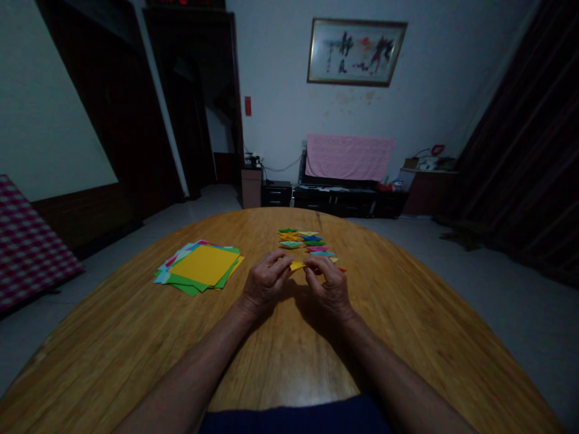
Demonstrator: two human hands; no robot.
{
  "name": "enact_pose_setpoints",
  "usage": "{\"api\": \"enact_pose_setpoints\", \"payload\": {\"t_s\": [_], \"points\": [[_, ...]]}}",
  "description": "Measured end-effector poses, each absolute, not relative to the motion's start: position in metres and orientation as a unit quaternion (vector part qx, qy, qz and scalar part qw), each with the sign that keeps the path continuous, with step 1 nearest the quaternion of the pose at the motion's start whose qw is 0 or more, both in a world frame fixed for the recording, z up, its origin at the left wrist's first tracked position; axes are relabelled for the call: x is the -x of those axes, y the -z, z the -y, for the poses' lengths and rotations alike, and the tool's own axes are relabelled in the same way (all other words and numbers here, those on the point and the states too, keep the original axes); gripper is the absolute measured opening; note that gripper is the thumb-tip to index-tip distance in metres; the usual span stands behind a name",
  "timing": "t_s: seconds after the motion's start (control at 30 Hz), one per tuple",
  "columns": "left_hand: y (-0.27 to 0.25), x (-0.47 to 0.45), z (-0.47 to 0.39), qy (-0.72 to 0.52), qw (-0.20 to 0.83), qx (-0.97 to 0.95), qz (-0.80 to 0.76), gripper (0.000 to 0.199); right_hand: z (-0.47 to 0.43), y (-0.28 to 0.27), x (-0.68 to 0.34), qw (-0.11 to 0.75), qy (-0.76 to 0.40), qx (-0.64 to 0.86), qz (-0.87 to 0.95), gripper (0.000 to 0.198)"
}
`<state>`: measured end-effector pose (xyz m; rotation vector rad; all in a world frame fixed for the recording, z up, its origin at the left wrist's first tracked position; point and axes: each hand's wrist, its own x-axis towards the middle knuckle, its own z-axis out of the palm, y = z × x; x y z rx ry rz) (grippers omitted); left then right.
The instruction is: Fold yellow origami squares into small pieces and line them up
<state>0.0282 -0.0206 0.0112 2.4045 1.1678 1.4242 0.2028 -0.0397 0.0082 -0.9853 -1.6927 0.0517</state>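
Between my two hands is a small folded piece of yellow paper (297, 266). My left hand (268, 278) pinches its left end, and my right hand (329, 284) pinches the right end. The fingers cover most of both ends, so its full shape is hidden. Just beyond my hands lie two rows of small folded paper pieces, among them a light green one (290, 245), a blue one (312, 238) and a pink one (317, 248). My right hand partly hides the nearest ones, including a red tip (342, 270).
A loose stack of square coloured paper (205, 265), yellow on top, lies on the left of the round wooden table (398, 349). Across the room, a pink cloth (348, 158) hangs over a screen on a dark low cabinet (335, 202). A checked cloth (31, 253) is at far left.
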Motion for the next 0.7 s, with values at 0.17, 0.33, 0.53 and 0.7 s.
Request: {"api": "enact_pose_setpoints", "payload": {"t_s": [0.17,0.33,0.53,0.7], "points": [[-0.0148,-0.0286,0.0212,-0.516,0.066,-0.741,-0.425,0.01,0.0382,-0.0069,-0.2039,0.573,0.008,0.42,0.704,0.014],[-0.0184,-0.0318,0.0247,-0.506,0.129,-0.754,-0.399,0.01,0.0376,-0.0072,-0.2042,0.567,0.029,0.413,0.712,0.014],[-0.0172,-0.0376,0.0248,-0.514,0.188,-0.742,-0.387,0.009,0.0384,-0.007,-0.2037,0.55,0.018,0.401,0.732,0.016],[-0.0115,-0.0382,0.019,-0.528,0.232,-0.73,-0.366,0.01,0.038,-0.0059,-0.2052,0.513,0.089,0.417,0.745,0.013]]}}
